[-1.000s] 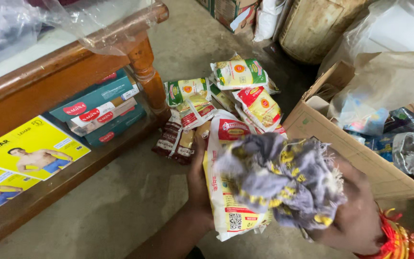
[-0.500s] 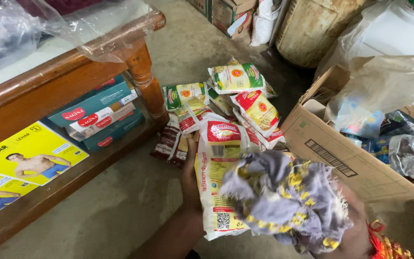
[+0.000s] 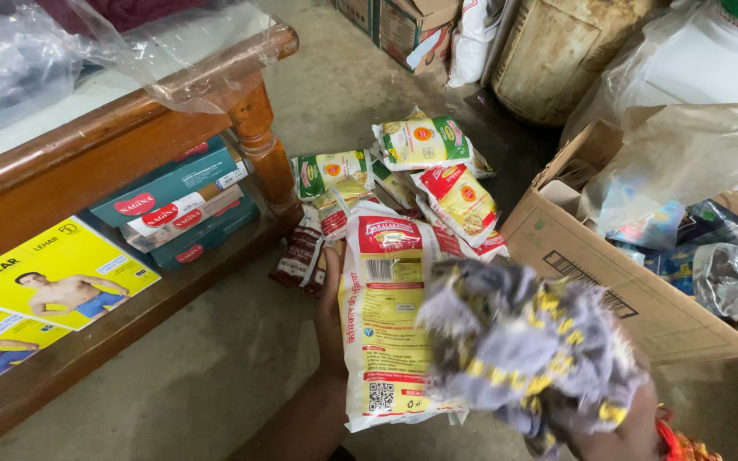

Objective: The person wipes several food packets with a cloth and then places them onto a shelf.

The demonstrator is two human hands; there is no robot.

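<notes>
Floor (image 3: 215,367) of bare concrete carries everything in view. Wooden desk (image 3: 87,145) runs along the left side, its top draped in clear plastic sheet (image 3: 36,51); the lower shelf holds stacked teal boxes (image 3: 172,205) and flat yellow boxes (image 3: 53,273). Open cardboard carton (image 3: 608,290) stands at right, holding crumpled foil and plastic wrappers (image 3: 711,256), with a brown paper sheet (image 3: 694,145) slumped over its far edge. Behind it stand a rusty drum (image 3: 557,51) and a white container wrapped in plastic (image 3: 711,60).

Loose heap of food packets (image 3: 412,179) lies on the floor between the desk leg (image 3: 262,145) and the carton, blocking the gap.

White-and-yellow packet (image 3: 386,324) is held upright above the floor, in front of the heap. Left hand (image 3: 330,299) grips it along its left edge, fingers behind the packet. Right hand (image 3: 625,427) is closed on a bunched grey and yellow cloth (image 3: 531,350), which touches the packet's right side and hides most of that hand.
</notes>
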